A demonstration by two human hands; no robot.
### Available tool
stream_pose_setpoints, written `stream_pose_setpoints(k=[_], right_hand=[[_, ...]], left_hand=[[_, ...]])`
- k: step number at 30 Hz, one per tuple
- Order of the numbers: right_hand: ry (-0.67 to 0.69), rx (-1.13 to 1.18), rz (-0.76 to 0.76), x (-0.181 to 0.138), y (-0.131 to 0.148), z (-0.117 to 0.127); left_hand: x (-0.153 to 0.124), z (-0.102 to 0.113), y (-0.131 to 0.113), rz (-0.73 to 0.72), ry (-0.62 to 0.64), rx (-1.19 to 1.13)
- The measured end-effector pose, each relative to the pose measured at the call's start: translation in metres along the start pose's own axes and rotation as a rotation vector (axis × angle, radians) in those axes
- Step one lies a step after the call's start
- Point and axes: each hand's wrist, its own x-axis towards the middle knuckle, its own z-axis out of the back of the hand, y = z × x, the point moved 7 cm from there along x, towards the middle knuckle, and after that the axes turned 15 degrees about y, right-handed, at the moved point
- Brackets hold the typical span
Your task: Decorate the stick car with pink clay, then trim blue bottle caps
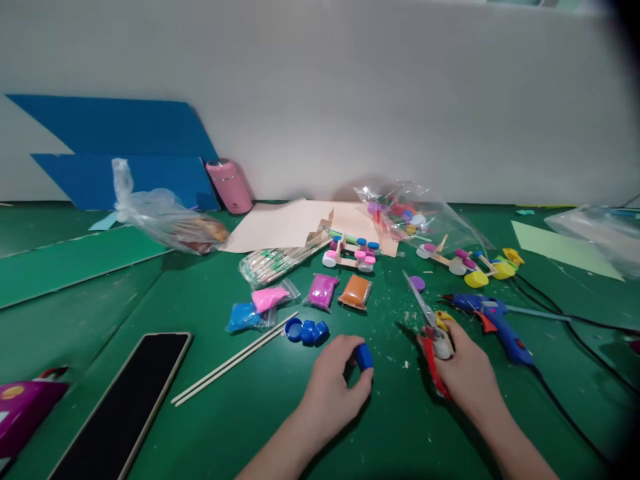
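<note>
My left hand (335, 383) rests on the green table (210, 413) with its fingers pinched round a blue bottle cap (365, 357). My right hand (463, 373) is closed round red-and-yellow-handled scissors (429, 320), whose blades point up and to the left. Several more blue caps (307, 331) lie just left of my left hand. A blue glue gun (493, 320) lies right of my right hand, its cord trailing off to the right.
Two thin wooden sticks (235, 360), a black phone (127, 407), small bags of coloured clay (323, 291), a bundle of sticks (275, 261), two stick-and-cap cars (350, 257), a bag of caps (410, 217), peach paper (290, 223), a pink bottle (229, 185) and blue boards (120, 147) surround me.
</note>
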Motion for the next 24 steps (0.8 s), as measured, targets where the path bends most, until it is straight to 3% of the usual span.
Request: stream_pose_setpoints(k=[6,16,24], right_hand=[[-0.080,0.063,-0.022,-0.004,-0.002,-0.004],[-0.040,-0.057,-0.007,-0.003,0.000,-0.006],[-0.034,-0.064,0.050,-0.004,0.004,-0.006]], left_hand=[[0.003,-0.003,-0.004,-0.022,-0.009,0.421],[0.028,0.012,-0.013,0.041,-0.026,0.706],[0.022,0.028,-0.017,0.061,-0.020,0.756]])
